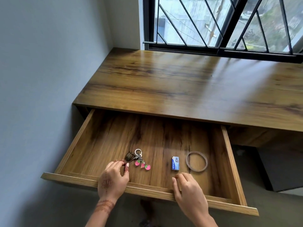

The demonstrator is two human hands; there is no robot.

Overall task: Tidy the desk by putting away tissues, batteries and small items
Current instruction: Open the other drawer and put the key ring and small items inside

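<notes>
The wooden drawer (232,163) under the desk is pulled out. On its floor lie a brown hair clip (129,156), a key ring with pink strawberry charms (141,163), a small blue box (175,163) and a brown round band (196,161). My left hand (113,179) reaches over the drawer front, and its thumb and fingertips pinch the near end of the hair clip. My right hand (186,187) hovers over the drawer front just below the blue box, fingers loosely curled and holding nothing.
The wooden desk top (188,82) runs along a barred window (221,23) at the back. A blue-grey wall (41,71) stands close on the left. A dark box-like object (278,169) sits under the desk at the right.
</notes>
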